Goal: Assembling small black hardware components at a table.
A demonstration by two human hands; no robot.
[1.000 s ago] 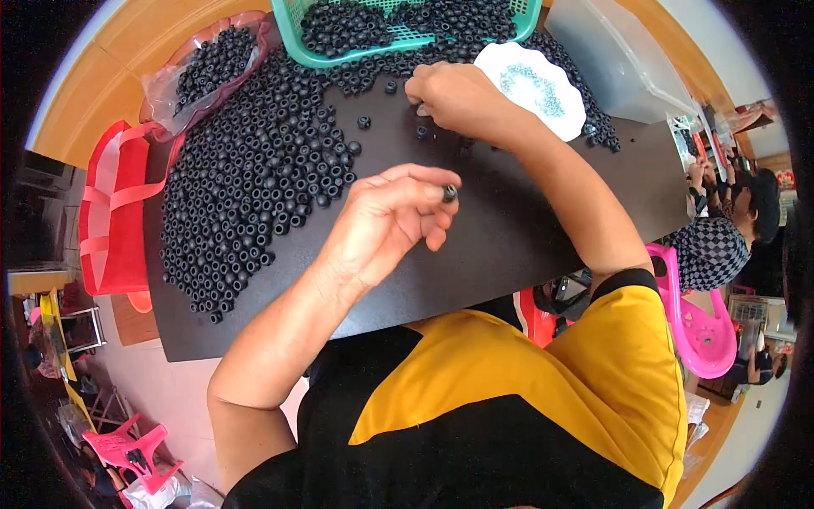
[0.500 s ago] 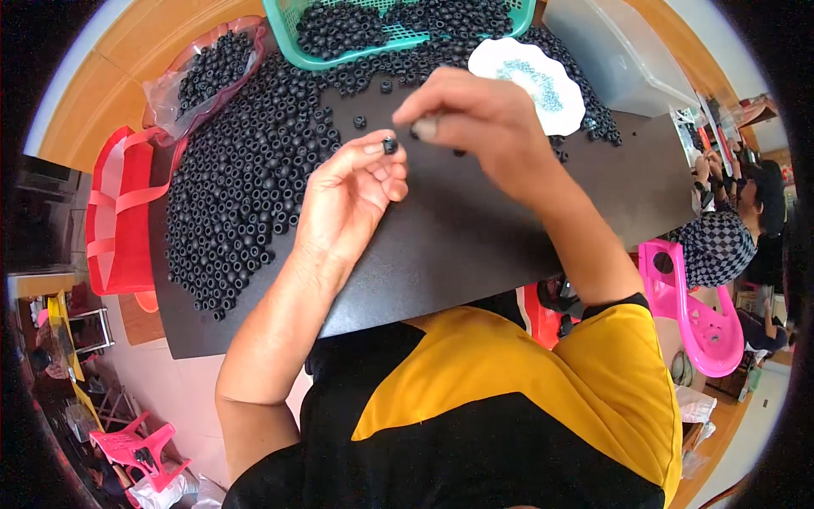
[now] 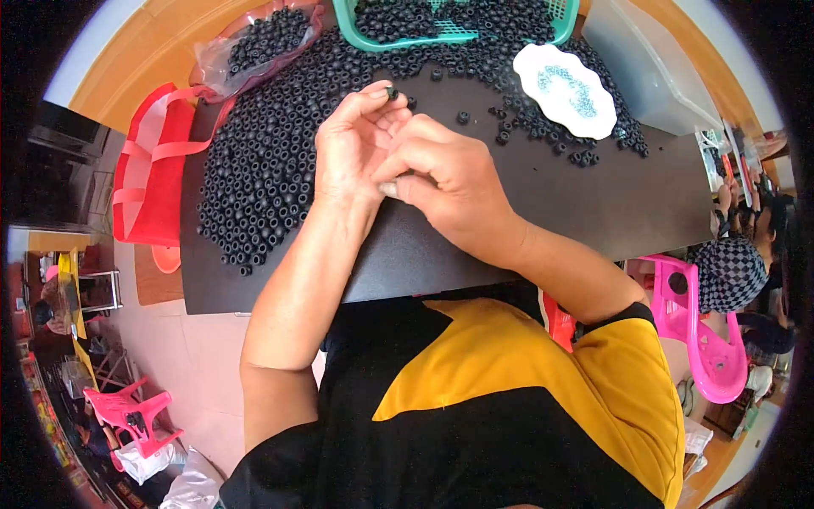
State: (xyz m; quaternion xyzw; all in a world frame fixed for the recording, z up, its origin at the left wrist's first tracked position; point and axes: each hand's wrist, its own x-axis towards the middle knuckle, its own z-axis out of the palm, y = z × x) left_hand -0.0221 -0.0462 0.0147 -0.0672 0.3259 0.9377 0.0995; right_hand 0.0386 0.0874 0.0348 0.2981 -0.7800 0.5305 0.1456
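My left hand point(image 3: 346, 144) is raised palm-up over the dark table point(image 3: 407, 263). Its thumb and forefinger pinch a small black ring-shaped piece point(image 3: 393, 93) with a hole through it. My right hand point(image 3: 462, 187) has its thumb and forefinger pressed together at the inside of my left wrist. Whatever may sit between those fingertips is hidden or too small to see. To the left spreads a large heap of similar black ring pieces point(image 3: 263, 170). A white scalloped plate point(image 3: 527, 64) with tiny bluish bits stands beyond my right hand, among more black pieces.
At the far side stands a green basket point(image 3: 346, 25) of black pieces, beside a plastic-lined bowl point(image 3: 216, 72) of them. A clear bin point(image 3: 657, 76) is at the far right. A red bag point(image 3: 157, 178) hangs by the left edge. A pink chair point(image 3: 716, 365) and another person point(image 3: 733, 267) are at right.
My right hand has come down and left, from beside the left fingertips to the left wrist. The left hand still pinches the black piece. The whole view has shifted.
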